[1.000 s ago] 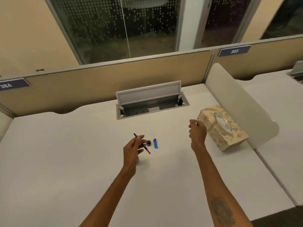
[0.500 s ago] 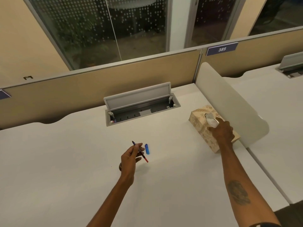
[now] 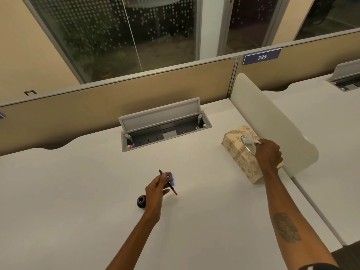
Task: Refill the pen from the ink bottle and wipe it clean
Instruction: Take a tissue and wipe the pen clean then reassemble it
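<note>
Fingers of my right hand [image 3: 269,152] pinch a white tissue [image 3: 250,139] at the patterned beige cardboard tissue box [image 3: 238,152]; my left hand [image 3: 155,191] grips the slim red-ended pen [image 3: 168,182] above the round dark ink bottle [image 3: 141,201].

Blue cap [image 3: 171,179] half behind fingers [image 3: 169,174]

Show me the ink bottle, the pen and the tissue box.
ink bottle [image 3: 141,201], head view, on its open top.
pen [image 3: 172,188], head view, on the dark barrel below the fingers.
tissue box [image 3: 238,154], head view, on its patterned side.
</note>
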`<act>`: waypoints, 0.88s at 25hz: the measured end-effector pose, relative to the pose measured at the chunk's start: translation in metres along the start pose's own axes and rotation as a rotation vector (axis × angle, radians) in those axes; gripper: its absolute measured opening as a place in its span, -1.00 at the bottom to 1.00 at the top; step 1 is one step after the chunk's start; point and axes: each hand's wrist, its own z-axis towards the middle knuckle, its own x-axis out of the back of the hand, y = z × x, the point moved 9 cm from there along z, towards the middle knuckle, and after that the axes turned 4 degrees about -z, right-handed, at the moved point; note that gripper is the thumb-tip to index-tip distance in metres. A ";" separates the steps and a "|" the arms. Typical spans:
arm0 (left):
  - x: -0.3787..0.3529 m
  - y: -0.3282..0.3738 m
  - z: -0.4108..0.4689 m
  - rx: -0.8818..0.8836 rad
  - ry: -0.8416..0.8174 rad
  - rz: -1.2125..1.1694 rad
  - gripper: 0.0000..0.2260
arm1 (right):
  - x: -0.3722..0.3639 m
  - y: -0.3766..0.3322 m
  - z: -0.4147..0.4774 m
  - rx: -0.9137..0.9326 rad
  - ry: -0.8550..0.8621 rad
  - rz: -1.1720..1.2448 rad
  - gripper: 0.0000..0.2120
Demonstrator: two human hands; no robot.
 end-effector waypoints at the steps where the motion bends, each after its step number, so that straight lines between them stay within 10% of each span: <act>1: 0.000 -0.001 0.000 0.003 0.002 0.001 -0.79 | 0.002 -0.002 0.001 0.002 0.011 0.006 -0.82; 22: -0.008 -0.013 0.000 0.027 0.007 -0.022 -0.77 | -0.020 -0.014 0.008 0.012 -0.249 -0.221 -0.38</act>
